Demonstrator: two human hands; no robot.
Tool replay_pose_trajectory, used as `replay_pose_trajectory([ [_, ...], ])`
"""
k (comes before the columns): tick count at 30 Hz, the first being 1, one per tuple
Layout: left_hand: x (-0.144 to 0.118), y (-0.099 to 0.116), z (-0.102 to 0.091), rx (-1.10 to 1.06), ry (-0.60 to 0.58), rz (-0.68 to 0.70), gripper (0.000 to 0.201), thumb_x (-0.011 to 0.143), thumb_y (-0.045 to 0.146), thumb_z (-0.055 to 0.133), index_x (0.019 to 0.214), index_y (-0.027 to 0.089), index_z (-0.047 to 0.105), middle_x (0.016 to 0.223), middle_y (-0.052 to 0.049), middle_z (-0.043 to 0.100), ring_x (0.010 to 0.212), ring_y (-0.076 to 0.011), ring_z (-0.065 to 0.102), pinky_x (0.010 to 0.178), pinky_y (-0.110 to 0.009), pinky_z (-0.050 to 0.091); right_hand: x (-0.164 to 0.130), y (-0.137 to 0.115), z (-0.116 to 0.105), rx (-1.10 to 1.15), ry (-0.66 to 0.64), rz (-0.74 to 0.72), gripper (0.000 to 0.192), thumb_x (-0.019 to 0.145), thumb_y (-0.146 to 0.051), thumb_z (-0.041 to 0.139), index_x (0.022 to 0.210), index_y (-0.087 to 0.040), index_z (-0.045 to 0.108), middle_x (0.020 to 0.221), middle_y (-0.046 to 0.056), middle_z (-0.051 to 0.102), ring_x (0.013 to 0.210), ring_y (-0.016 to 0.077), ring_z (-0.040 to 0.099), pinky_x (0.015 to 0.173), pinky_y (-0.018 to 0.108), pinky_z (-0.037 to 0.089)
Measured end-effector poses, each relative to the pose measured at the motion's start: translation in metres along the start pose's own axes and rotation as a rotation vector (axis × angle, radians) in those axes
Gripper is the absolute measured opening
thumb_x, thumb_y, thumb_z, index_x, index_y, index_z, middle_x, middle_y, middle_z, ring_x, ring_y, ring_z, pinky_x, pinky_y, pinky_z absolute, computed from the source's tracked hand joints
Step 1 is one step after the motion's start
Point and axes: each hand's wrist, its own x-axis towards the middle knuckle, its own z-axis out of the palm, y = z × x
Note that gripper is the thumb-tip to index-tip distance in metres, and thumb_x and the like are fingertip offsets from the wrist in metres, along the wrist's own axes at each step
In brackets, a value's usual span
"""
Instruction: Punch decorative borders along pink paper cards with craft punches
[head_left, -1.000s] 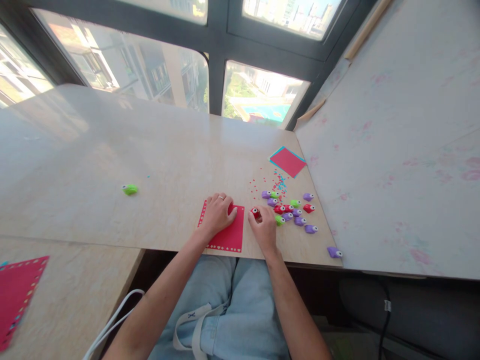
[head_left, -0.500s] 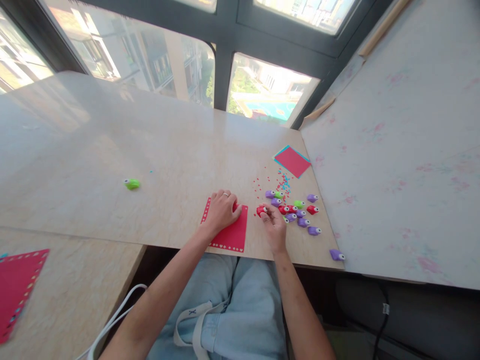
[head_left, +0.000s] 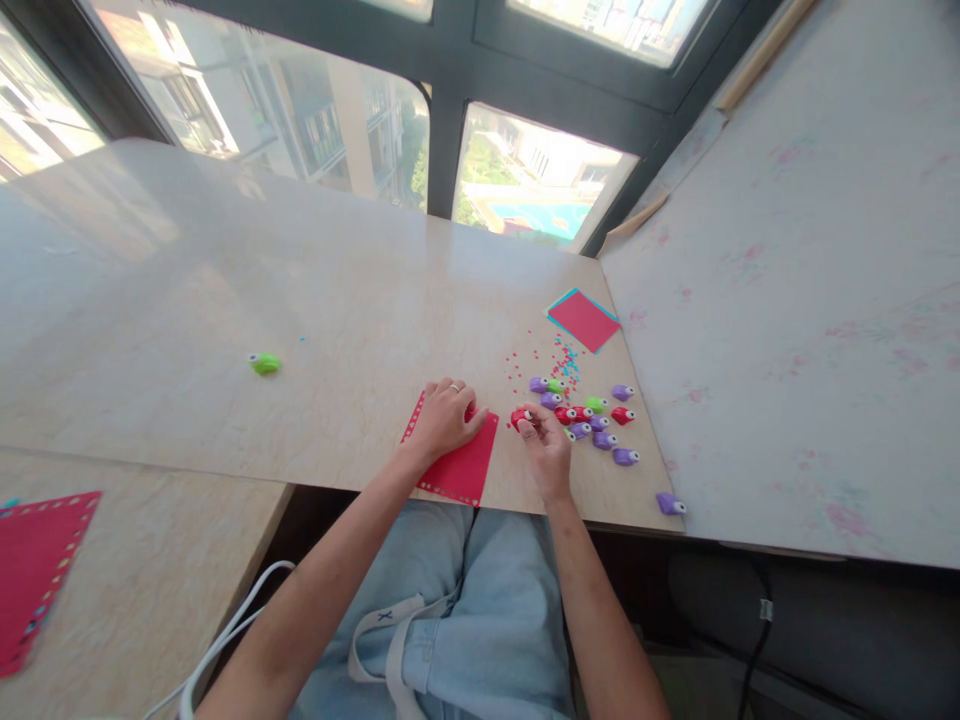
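A red paper sheet (head_left: 466, 468) with small punched shapes along its edges lies at the table's front. My left hand (head_left: 448, 420) rests on its upper part, fingers stretched out and thumb apart, covering much of it. Just right of the sheet, my right hand (head_left: 547, 445) pinches a small red paper punch (head_left: 520, 419) with a white button like an eye. Several more punches lie beside that hand, among them a red punch (head_left: 622, 415), a purple punch (head_left: 625, 457) and a green punch (head_left: 596, 404).
Red and blue paper bits (head_left: 568, 365) are scattered behind the punches. Stacked paper squares (head_left: 583, 320) lie near the right wall. A lone green punch (head_left: 265, 363) sits at left. Another punched red sheet (head_left: 45, 570) lies on the lower left surface.
The red sheet has turned slightly under my left hand, its lower right corner shifting left. My right hand still holds the red punch in nearly the same place.
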Motion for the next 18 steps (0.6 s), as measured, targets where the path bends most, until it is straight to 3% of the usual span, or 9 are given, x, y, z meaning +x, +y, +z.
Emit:
replay_pose_trajectory([
  [5, -0.001, 0.0, 0.001, -0.001, 0.004, 0.011, 0.02, 0.092, 0.037, 0.057, 0.084, 0.019, 0.062, 0.087, -0.008, 0.067, 0.093, -0.0261, 0.056, 0.085, -0.042, 0.037, -0.002, -0.002, -0.002, 0.038, -0.015, 0.015, 0.031, 0.086, -0.043, 0.066, 0.106, -0.019, 0.066, 0.107, 0.01, 0.071, 0.091, 0.0209, 0.069, 0.086, 0.041, 0.058],
  [9, -0.001, 0.0, 0.001, -0.02, 0.018, 0.021, 0.019, 0.092, 0.036, 0.057, 0.087, 0.019, 0.064, 0.089, -0.008, 0.068, 0.094, -0.0255, 0.057, 0.086, -0.041, 0.037, -0.007, -0.002, -0.004, 0.209, -0.157, 0.056, 0.033, 0.086, -0.044, 0.067, 0.11, -0.022, 0.064, 0.108, 0.009, 0.071, 0.096, 0.0233, 0.069, 0.084, 0.045, 0.06],
  [12, -0.001, 0.0, 0.0, -0.031, 0.017, 0.035, 0.02, 0.093, 0.035, 0.055, 0.086, 0.019, 0.064, 0.087, -0.008, 0.068, 0.092, -0.0246, 0.058, 0.086, -0.04, 0.039, -0.005, -0.002, -0.004, 0.196, -0.21, 0.057, 0.032, 0.086, -0.044, 0.067, 0.109, -0.022, 0.065, 0.107, 0.009, 0.072, 0.095, 0.0237, 0.069, 0.084, 0.046, 0.06],
  [16, -0.002, 0.0, -0.001, -0.019, 0.017, 0.043, 0.022, 0.094, 0.036, 0.055, 0.083, 0.019, 0.064, 0.085, -0.007, 0.067, 0.089, -0.0236, 0.059, 0.084, -0.039, 0.04, 0.006, -0.005, -0.004, 0.067, 0.131, -0.145, 0.029, 0.086, -0.042, 0.066, 0.104, -0.02, 0.065, 0.106, 0.01, 0.07, 0.102, 0.0252, 0.067, 0.092, 0.048, 0.055],
  [18, -0.003, -0.001, -0.001, -0.012, 0.027, 0.049, 0.022, 0.094, 0.035, 0.055, 0.082, 0.019, 0.064, 0.084, -0.007, 0.067, 0.088, -0.0234, 0.059, 0.083, -0.038, 0.041, 0.011, -0.005, -0.004, 0.035, 0.241, -0.225, 0.029, 0.086, -0.043, 0.065, 0.103, -0.019, 0.065, 0.107, 0.011, 0.069, 0.105, 0.0264, 0.066, 0.095, 0.049, 0.053],
])
